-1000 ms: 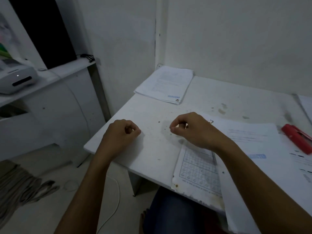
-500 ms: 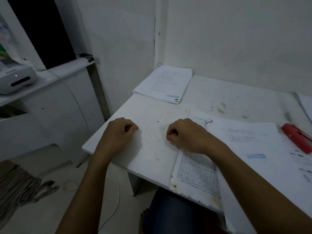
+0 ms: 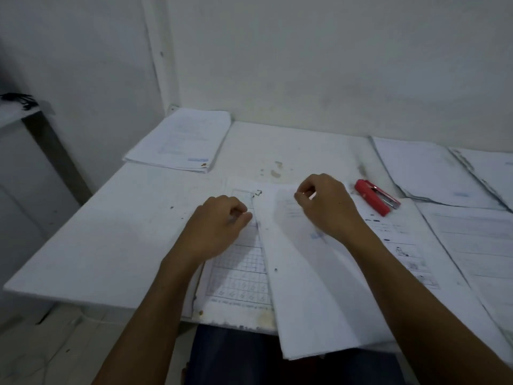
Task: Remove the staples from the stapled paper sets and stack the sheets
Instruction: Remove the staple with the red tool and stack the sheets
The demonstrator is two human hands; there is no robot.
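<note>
From my remote seat, no print here can be read. The gridded worksheet just below the left hand's curled fingers carries rows of handwritten marks, too blurred to make out. Small blue logos on the folded sheet under the right hand's fingers and on the far stack stay illegible.

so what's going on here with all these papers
A person sits at a white table sorting paper sets. The left hand rests, fingers curled, on a gridded worksheet; the right hand hovers, fingers curled, over the white set lying across it. A bent staple shows at that set's top corner. A red stapler lies untouched to the right, and a stack of sheets sits at the far left corner.
</note>
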